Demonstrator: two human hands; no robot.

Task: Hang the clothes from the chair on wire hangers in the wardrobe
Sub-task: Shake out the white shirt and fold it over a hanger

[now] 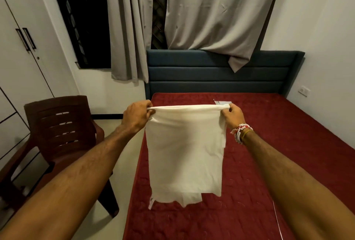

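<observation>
We hold the white garment (185, 153) up over the bed (278, 143), its top edge pulled taut between our two hands. The left hand (137, 116) has its grip closed round the left end of that edge, fingers curled over the cloth. The right hand (233, 115) pinches the right end between thumb and fingers. The cloth hangs free below, with a second layer showing under its hem. We judge that this piece is only partway done. It is off the chair (59, 124), which stands to our left with nothing visible on its back, though our forearm hides part of the seat. No wire hanger shows plainly; a thin pale line on the bed by our right forearm may be one, but we cannot tell. The wardrobe (19, 66) at far left has its doors closed. What is left, we judge, is to put the garment on a hanger, open the wardrobe and hang it inside
</observation>
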